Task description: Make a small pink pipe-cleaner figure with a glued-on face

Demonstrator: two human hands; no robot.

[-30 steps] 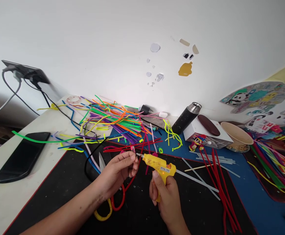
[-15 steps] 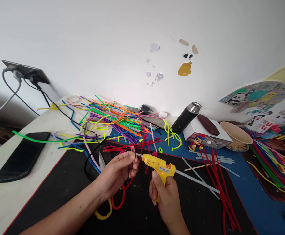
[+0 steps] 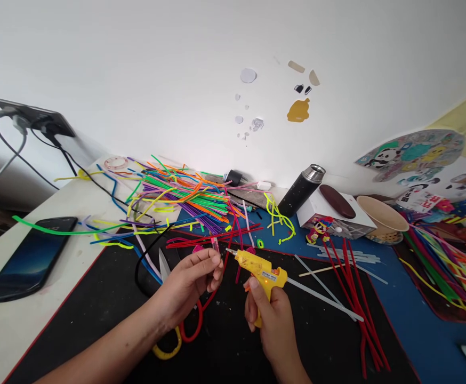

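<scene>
My right hand (image 3: 271, 314) grips the handle of a yellow hot glue gun (image 3: 257, 266), its nozzle pointing left. A translucent glue stick (image 3: 321, 298) juts from the back of the gun. My left hand (image 3: 197, 274) is pinched just left of the nozzle, a small gap apart from it. What its fingertips hold is too small to make out; a bit of pink (image 3: 214, 242) shows just above them. Scissors (image 3: 167, 349) with red and yellow handles lie on the black mat (image 3: 113, 320), partly hidden under my left hand and wrist.
Many coloured pipe cleaners (image 3: 193, 197) are heaped against the wall. A phone (image 3: 31, 261) lies at left. Red pipe cleaners (image 3: 361, 298), loose glue sticks (image 3: 348, 256), a small figurine (image 3: 319, 230), a black flask (image 3: 300, 192), a white box (image 3: 353, 224) and a bowl (image 3: 383, 213) stand or lie at right.
The glue gun's nozzle has drawn slightly away from my left fingertips. The phone's screen, dark before, is now lit. The whole view has shifted a little.
</scene>
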